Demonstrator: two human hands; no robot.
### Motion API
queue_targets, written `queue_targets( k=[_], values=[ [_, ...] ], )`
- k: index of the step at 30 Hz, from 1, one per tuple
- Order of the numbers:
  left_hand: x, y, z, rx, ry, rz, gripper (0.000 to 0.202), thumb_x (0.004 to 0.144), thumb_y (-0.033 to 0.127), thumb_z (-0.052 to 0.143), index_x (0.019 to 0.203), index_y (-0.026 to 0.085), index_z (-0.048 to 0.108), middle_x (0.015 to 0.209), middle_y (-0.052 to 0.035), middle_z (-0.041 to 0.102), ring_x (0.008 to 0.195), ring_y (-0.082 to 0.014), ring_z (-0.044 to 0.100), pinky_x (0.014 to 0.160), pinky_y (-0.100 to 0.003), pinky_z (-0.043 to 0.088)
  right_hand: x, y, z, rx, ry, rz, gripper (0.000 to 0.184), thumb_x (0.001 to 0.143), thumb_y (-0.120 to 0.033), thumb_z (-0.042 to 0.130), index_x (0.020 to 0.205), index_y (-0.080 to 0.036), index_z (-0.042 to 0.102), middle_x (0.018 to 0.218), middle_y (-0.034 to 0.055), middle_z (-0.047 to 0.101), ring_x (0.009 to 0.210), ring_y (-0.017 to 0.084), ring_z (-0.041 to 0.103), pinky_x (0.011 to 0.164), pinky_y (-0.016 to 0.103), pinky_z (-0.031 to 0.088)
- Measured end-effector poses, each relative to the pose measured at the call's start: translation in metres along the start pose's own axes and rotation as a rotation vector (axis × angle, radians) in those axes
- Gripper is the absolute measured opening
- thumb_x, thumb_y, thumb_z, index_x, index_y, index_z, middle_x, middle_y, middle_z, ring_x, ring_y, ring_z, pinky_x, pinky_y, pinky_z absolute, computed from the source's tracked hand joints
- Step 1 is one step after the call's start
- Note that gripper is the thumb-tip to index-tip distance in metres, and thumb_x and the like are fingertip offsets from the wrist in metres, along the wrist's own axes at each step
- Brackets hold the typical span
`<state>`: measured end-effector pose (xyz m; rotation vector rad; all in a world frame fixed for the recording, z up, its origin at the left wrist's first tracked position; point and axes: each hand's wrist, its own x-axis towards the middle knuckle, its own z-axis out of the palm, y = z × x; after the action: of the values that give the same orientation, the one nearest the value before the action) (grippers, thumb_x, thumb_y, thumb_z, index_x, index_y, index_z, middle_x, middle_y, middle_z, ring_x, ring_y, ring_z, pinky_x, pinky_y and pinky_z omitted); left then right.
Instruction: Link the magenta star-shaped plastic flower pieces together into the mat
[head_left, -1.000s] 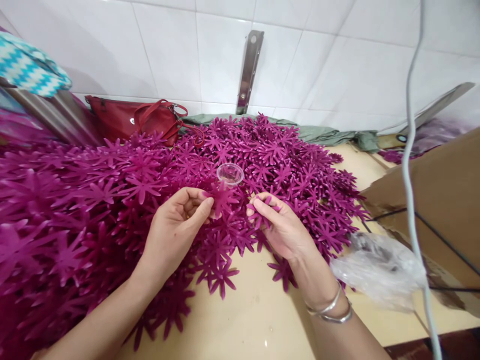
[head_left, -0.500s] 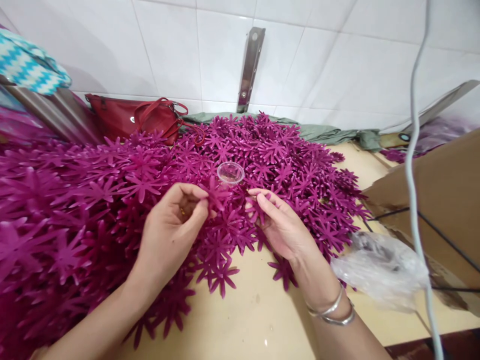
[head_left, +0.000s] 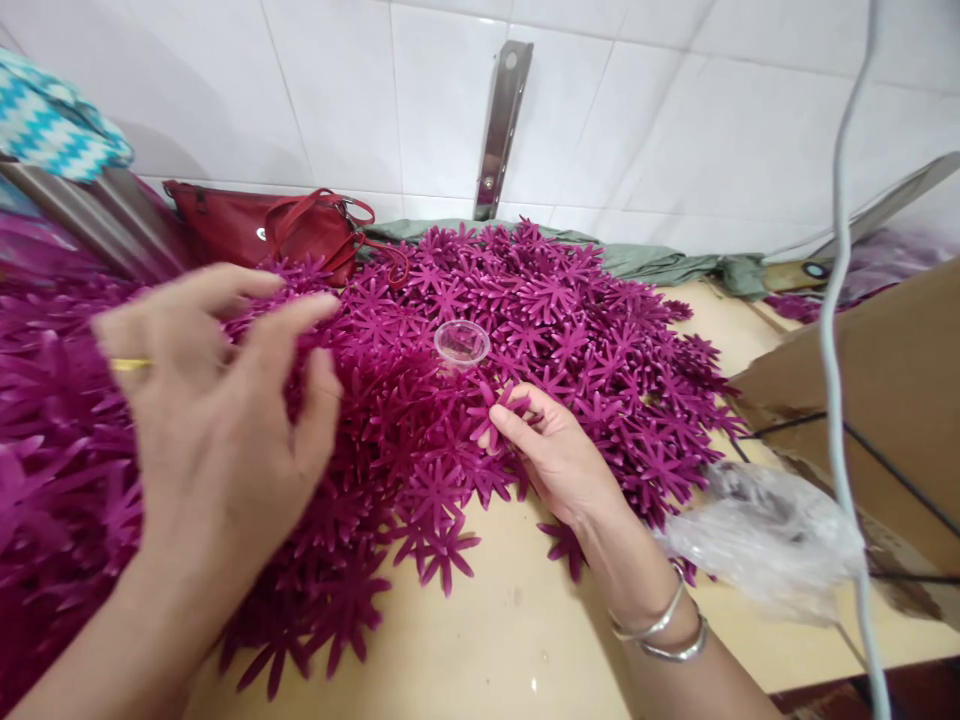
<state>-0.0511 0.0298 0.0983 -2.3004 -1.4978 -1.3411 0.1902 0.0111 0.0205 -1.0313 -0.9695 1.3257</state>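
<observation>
Magenta flower shapes (head_left: 547, 300) are heaped over our desk (head_left: 465, 640). Our right hand (head_left: 559, 450) has its grip closed on a petalled piece (head_left: 486, 397), thumb against fingers, at the heap's near side; we can't tell if it's several stacked. Our left hand (head_left: 217, 400), blurred, has fingers spread, grip loose, nothing visible in it, over the heap's left part. Clear round container (head_left: 486, 345) sits on the heap just beyond our right hand. Plastic bag (head_left: 765, 545) lies right of our right forearm, near a cardboard box (head_left: 862, 380).

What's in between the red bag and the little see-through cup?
In the head view, a heap of purple flower shapes fills the stretch between the red bag and the see-through cup.
</observation>
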Motion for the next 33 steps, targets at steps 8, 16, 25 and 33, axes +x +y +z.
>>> queue_targets(
  k=[8, 16, 25, 33],
  values=[
    [-0.034, 0.034, 0.043, -0.42, -0.42, -0.08, 0.019, 0.099, 0.031, 0.061, 0.113, 0.025, 0.072, 0.108, -0.002, 0.079, 0.097, -0.0199, 0.074, 0.09, -0.033, 0.056, -0.005, 0.001, 0.005, -0.144, -0.134, -0.029, 0.027, 0.083, -0.041, 0.083, 0.08, -0.021, 0.066, 0.067, -0.0058, 0.06, 0.06, 0.01, 0.05, 0.061, 0.025, 0.041],
    [-0.038, 0.02, 0.057, -0.84, -0.387, -0.49, 0.015, 0.092, 0.032, 0.069, 0.102, 0.021, 0.068, 0.095, -0.003, 0.072, 0.083, -0.0156, 0.069, 0.073, -0.024, 0.054, -0.003, -0.005, -0.002, -0.083, -0.109, -0.04, 0.02, 0.082, -0.039, 0.084, 0.096, -0.026, 0.077, 0.085, -0.0016, 0.07, 0.072, 0.013, 0.059, 0.072, 0.028, 0.047],
    [-0.043, 0.022, 0.066, -1.029, -0.457, -0.597, 0.023, 0.085, 0.033, 0.078, 0.104, 0.021, 0.073, 0.096, -0.0024, 0.076, 0.085, -0.0152, 0.071, 0.079, -0.024, 0.057, -0.002, -0.002, -0.001, -0.186, -0.091, -0.063, 0.016, 0.084, -0.037, 0.082, 0.085, -0.024, 0.074, 0.081, -0.0022, 0.068, 0.072, 0.013, 0.056, 0.072, 0.028, 0.045],
    [-0.043, 0.022, 0.066, -0.978, -0.495, -0.607, 0.024, 0.089, 0.042, 0.074, 0.085, 0.018, 0.071, 0.076, 0.0011, 0.066, 0.065, -0.0103, 0.056, 0.059, -0.02, 0.045, -0.004, 0.002, 0.002, -0.158, -0.119, -0.009, 0.026, 0.084, -0.042, 0.082, 0.08, -0.023, 0.065, 0.073, -0.0044, 0.062, 0.065, 0.012, 0.051, 0.065, 0.026, 0.041]
  ],
)
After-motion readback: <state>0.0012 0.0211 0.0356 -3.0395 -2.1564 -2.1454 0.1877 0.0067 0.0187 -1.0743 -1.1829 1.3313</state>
